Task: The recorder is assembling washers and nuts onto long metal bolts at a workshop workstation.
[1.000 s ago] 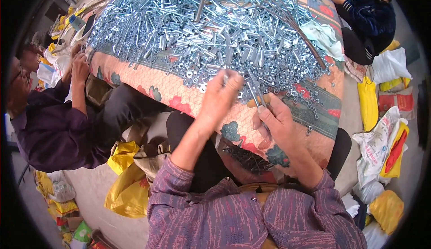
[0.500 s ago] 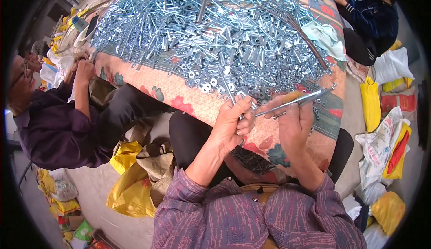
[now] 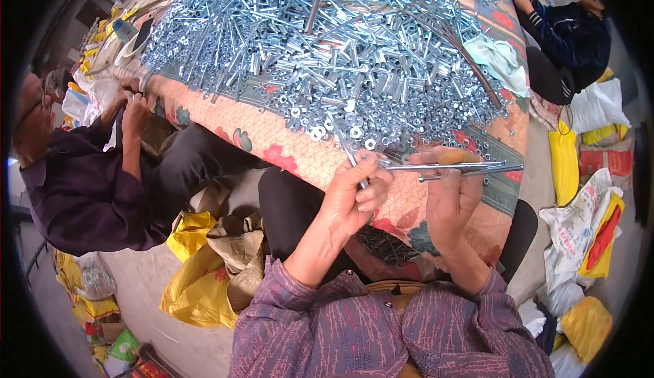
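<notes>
1. The tabletop (image 3: 286, 150) is carrying a huge heap of bolts and nuts (image 3: 327, 58).
2. The right hand (image 3: 449, 197) is closing around two long bolts (image 3: 453, 167) over the edge.
3. The left hand (image 3: 354, 197) is pinching another bolt (image 3: 351, 159); a loose grip could be dropping it floorward.

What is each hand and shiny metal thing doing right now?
Left hand: closed on a short bolt.
Right hand: closed on long bolts.
Long bolts: held level, pointing right.
Heap of bolts, nuts and washers: loose, piled on the table.
Flowered tablecloth: spread flat.
</notes>
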A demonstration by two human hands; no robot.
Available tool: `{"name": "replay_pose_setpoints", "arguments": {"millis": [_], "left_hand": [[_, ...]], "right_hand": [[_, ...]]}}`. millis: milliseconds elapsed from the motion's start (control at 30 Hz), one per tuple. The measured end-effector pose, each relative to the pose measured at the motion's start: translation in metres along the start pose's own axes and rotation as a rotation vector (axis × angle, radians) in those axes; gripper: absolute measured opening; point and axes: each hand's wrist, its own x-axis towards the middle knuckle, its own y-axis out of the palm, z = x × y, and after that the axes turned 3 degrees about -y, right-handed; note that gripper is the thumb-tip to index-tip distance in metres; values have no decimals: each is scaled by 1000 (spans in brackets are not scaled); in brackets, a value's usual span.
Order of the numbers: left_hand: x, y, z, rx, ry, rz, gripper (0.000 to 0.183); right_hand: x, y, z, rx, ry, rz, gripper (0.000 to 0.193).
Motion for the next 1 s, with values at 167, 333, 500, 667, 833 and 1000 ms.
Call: {"name": "replay_pose_setpoints", "arguments": {"millis": [167,333,500,667,833,1000], "left_hand": [[-1,1,1,-37,-25,50,12],[-6,5,4,-38,-3,62,14],[-8,13,8,-8,-21,47,16],[-4,-4,-8,-44,102,47,16],[-9,7,-2,75,75,-17,12],[-4,19,0,73,30,-113,14]], "right_hand": [[-2,-4,1,-91,-11,32,12],[-2,1,2,-18,6,7,12],[-14,-3,-6,-283,12,135,14],[-17,-7,1,-288,136,183,14],[-16,-15,-5,-255,214,269,27],[-10,2,0,-185,298,238,33]]}}
